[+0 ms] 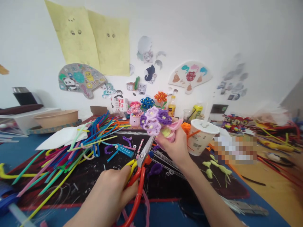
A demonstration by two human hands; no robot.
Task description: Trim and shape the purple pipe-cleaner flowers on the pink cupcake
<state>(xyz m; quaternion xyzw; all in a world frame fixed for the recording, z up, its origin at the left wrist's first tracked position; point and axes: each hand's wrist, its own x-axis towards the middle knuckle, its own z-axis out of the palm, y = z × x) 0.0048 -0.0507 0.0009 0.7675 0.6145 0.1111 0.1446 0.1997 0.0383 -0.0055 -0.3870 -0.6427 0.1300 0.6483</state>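
My left hand [110, 190] is closed around the red handles of a pair of scissors [147, 148]. The blades point up and away from me, with their tips close to the underside of the flowers. My right hand [176, 143] grips a pipe-cleaner flower bouquet [152, 121], with light and dark purple blooms and a pink wrap around a pale green part. My palm and fingers hide much of its base. Beneath the scissors, a dark purple pipe-cleaner piece [155, 169] lies on the dark mat [177, 189].
Coloured pipe cleaners [78, 151] are heaped at left. A paper cup [201, 138] with a lid stands right of the bouquet. Pliers [251, 208] lie at lower right. Behind stand a pink flower pot [134, 119] and a juice bottle [172, 107], near the wall.
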